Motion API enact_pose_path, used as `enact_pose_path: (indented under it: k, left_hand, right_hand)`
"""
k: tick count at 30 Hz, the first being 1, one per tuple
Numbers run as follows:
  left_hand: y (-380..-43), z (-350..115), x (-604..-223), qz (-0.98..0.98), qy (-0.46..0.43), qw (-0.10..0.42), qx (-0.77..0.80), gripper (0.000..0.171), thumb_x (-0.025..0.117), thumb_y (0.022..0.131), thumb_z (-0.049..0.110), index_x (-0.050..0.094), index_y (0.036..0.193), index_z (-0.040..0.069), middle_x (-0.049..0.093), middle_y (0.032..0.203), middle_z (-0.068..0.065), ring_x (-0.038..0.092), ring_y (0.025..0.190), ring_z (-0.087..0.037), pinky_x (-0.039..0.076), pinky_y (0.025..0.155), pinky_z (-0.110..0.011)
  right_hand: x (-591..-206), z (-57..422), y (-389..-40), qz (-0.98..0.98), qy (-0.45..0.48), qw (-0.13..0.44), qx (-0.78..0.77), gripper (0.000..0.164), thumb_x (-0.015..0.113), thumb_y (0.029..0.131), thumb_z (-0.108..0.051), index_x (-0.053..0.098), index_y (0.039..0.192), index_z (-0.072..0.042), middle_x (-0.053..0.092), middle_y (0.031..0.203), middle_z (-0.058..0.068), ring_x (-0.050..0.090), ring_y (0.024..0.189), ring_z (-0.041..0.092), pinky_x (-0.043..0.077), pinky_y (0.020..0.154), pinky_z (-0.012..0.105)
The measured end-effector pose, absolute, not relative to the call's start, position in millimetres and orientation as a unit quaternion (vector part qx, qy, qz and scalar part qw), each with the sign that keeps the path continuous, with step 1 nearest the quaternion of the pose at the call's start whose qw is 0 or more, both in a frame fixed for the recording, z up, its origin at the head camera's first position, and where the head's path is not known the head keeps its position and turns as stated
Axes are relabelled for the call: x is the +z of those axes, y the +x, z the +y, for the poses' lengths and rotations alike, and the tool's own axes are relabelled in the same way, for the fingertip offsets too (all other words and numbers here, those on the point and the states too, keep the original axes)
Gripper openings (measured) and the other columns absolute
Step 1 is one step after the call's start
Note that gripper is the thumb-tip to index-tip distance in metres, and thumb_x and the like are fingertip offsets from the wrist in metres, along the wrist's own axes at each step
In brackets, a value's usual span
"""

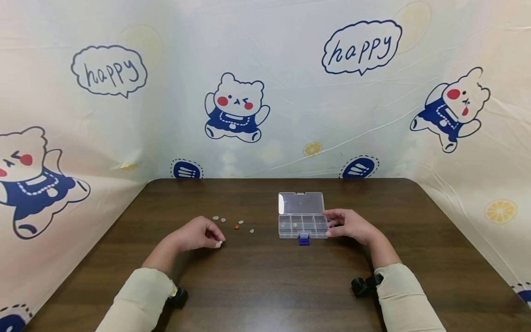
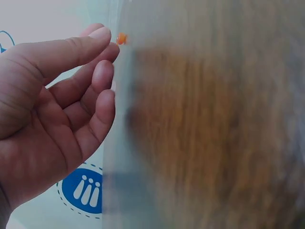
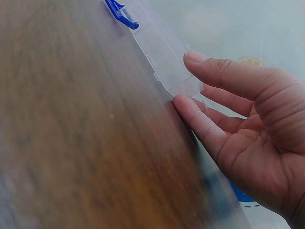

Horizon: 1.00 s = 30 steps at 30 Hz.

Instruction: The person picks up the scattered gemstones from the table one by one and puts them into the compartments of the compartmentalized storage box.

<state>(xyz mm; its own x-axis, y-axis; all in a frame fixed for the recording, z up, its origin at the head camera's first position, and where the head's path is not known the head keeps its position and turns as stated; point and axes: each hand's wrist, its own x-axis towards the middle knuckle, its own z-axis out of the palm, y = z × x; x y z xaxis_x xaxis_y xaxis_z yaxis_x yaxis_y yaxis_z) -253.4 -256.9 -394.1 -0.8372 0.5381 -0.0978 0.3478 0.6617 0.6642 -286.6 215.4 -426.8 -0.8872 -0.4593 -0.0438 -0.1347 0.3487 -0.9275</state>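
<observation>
In the head view my left hand [image 1: 198, 234] is low over the table. Its thumb and index finger pinch a small whitish pebble [image 1: 221, 242] at their tips. Just beyond lie several small loose pebbles, among them an orange pebble [image 1: 237, 227] and a pale pebble [image 1: 251, 230]. A clear plastic compartment box [image 1: 300, 234] stands with its lid [image 1: 302, 203] raised. Its blue latch [image 1: 304, 241] hangs at the front. One compartment holds a yellowish pebble [image 1: 295, 225]. My right hand [image 1: 348, 226] grips the box's right end, thumb at the front and fingers farther back.
The brown wooden table [image 1: 265, 286] reaches back to a printed cloth [image 1: 290, 115], which also rises along both sides. Black wrist cameras sit at the left cuff [image 1: 177, 298] and the right cuff [image 1: 365, 285].
</observation>
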Motion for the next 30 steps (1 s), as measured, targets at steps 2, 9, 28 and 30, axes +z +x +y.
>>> enact_pose_path:
  k: [2,9,28,30]
  left_hand:
    - [-254,-255,-393,0.899,0.249,0.141,0.33,0.008,0.077,0.083,0.008,0.076,0.09,0.009,0.068,0.083,0.004,0.058,0.073,-0.017,0.052,0.065,-0.029]
    - [-256,-250,-390,0.903,0.249,0.131,0.325,0.008,0.076,0.085,0.01,0.076,0.092,0.01,0.067,0.081,0.004,0.057,0.075,-0.017,0.051,0.066,-0.03]
    - [-254,-232,-380,0.895,0.243,0.099,0.359,0.013,0.077,0.085,0.013,0.075,0.095,0.005,0.069,0.084,0.002,0.057,0.075,-0.018,0.052,0.067,-0.031]
    - [-253,-229,-380,0.894,0.245,0.094,0.363,0.014,0.077,0.084,0.013,0.075,0.095,0.004,0.069,0.084,0.002,0.058,0.076,-0.018,0.052,0.068,-0.031]
  right_hand:
    - [-427,215,-287,0.807,-0.183,0.15,-0.541,0.069,0.08,0.08,-0.007,0.046,0.139,0.006,0.056,0.126,0.024,0.058,0.101,0.028,0.053,0.079,0.027]
    - [-425,214,-287,0.809,-0.18,0.148,-0.539,0.07,0.08,0.079,-0.007,0.047,0.139,0.006,0.055,0.127,0.024,0.058,0.101,0.029,0.053,0.079,0.027]
    - [-424,214,-286,0.808,-0.191,0.15,-0.537,0.069,0.08,0.08,-0.007,0.046,0.139,0.008,0.055,0.127,0.025,0.059,0.101,0.027,0.053,0.079,0.027]
    - [-425,214,-286,0.809,-0.188,0.151,-0.536,0.069,0.08,0.08,-0.009,0.046,0.138,0.008,0.056,0.126,0.024,0.059,0.1,0.025,0.054,0.079,0.028]
